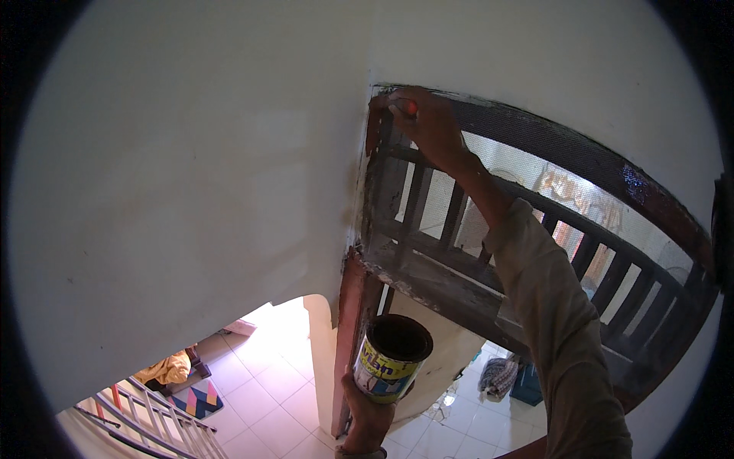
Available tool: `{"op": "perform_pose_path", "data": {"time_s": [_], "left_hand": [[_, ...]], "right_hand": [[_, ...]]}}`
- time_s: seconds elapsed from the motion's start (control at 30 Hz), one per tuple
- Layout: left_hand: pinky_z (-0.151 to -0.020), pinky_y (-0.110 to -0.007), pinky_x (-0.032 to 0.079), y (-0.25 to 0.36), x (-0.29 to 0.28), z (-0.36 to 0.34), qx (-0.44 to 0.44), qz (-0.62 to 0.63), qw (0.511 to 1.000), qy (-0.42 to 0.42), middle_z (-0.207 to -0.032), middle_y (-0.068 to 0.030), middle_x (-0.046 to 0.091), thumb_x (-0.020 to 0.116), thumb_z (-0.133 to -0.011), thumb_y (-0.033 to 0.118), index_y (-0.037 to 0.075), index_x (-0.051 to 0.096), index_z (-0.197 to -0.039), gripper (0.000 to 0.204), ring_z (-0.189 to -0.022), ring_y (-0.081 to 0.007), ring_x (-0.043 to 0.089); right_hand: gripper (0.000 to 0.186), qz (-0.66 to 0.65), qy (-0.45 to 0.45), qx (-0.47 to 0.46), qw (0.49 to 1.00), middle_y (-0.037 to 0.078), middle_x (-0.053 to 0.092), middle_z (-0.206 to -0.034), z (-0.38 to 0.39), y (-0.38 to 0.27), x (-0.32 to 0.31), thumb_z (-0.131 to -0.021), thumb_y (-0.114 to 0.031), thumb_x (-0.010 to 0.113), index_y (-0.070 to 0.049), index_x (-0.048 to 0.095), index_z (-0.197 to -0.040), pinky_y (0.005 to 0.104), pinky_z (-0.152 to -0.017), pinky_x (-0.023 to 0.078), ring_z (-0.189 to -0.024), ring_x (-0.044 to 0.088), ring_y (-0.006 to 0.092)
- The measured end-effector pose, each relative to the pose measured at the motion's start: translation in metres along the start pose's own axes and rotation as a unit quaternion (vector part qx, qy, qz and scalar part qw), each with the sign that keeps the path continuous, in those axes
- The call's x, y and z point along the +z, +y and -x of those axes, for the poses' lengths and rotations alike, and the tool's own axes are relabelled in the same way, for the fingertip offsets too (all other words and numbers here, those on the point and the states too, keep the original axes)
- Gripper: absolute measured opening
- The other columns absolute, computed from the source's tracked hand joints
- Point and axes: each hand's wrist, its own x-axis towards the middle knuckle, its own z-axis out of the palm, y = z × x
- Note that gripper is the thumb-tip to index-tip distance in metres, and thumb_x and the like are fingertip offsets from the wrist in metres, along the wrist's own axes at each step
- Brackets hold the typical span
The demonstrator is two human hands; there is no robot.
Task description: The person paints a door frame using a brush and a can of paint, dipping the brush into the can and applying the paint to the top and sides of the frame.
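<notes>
My left hand [368, 417] is closed around a paint can [386, 371] with a yellow and blue label. The can is lidless and dark brown inside, held upright below the window frame. My right hand [432, 126] reaches up to the top left corner of the dark wooden frame [428, 269]. It grips a paintbrush, of which a red handle end [411, 107] shows; the bristles are hard to make out in the shade. Reddish-brown colour [375, 130] covers the frame's edge beside my fingers, next to the pale wall [229, 168].
Mesh and upright wooden slats [585, 256] fill the frame. Below it stands a reddish-brown post [350, 321]. Far down lies a tiled floor [271, 390] with a metal ladder [157, 417], a patterned mat [200, 398] and a bundle of checked cloth [498, 379].
</notes>
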Motion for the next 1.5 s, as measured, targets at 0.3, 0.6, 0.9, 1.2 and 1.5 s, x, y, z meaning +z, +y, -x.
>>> {"op": "perform_pose_path", "data": {"time_s": [0.3,0.6,0.9,1.2,1.5], "left_hand": [[-0.097,-0.062,0.051,0.003,0.004,0.004,0.015,-0.005,1.0,0.017,-0.137,-0.0109,0.06,0.032,-0.1,0.061,0.018,0.052,-0.143,0.063,-0.123,-0.0382,0.06],[-0.099,-0.056,0.052,0.002,0.001,0.008,0.022,-0.009,1.0,-0.006,-0.137,-0.0109,0.059,0.034,-0.1,0.06,0.017,0.05,-0.144,0.064,-0.123,-0.0352,0.061],[-0.098,-0.05,0.053,-0.004,-0.006,0.015,0.042,-0.053,0.998,0.013,-0.136,-0.011,0.06,0.035,-0.101,0.062,0.013,0.052,-0.141,0.066,-0.12,-0.0323,0.063],[-0.104,-0.05,0.051,0.001,0.003,0.019,0.013,0.009,1.0,0.027,-0.133,-0.0118,0.064,0.036,-0.101,0.062,0.011,0.054,-0.141,0.067,-0.123,-0.0333,0.063],[-0.107,-0.049,0.048,0.001,-0.008,0.019,0.026,0.024,0.999,0.039,-0.134,-0.0126,0.064,0.035,-0.103,0.061,0.009,0.056,-0.14,0.067,-0.123,-0.0334,0.062]], "right_hand": [[0.024,-0.021,0.063,-0.073,0.995,0.016,0.074,-0.098,-0.02,0.005,-0.008,-0.09,-0.013,0.074,-0.002,0.069,-0.111,0.0365,-0.077,0.058,-0.085,0.073,0.0296],[0.019,0.0,-0.008,-0.047,0.999,0.016,0.071,-0.09,-0.004,-0.012,-0.006,-0.089,-0.017,0.074,-0.006,0.071,-0.104,0.0386,-0.076,0.056,-0.084,0.071,0.0312],[0.017,-0.025,-0.108,-0.023,0.994,0.016,0.068,-0.096,0.047,-0.03,0.014,-0.092,-0.014,0.072,-0.007,0.065,-0.106,0.0417,-0.073,0.056,-0.081,0.07,0.0339],[0.018,0.034,-0.119,-0.051,0.991,0.013,0.066,-0.098,0.077,-0.035,0.023,-0.093,-0.013,0.071,-0.007,0.064,-0.109,0.0416,-0.071,0.06,-0.082,0.071,0.033],[0.039,0.026,-0.165,-0.063,0.984,0.012,0.063,-0.103,0.111,-0.044,0.037,-0.089,-0.007,0.071,-0.008,0.059,-0.125,0.04,-0.07,0.06,-0.081,0.071,0.031]]}}
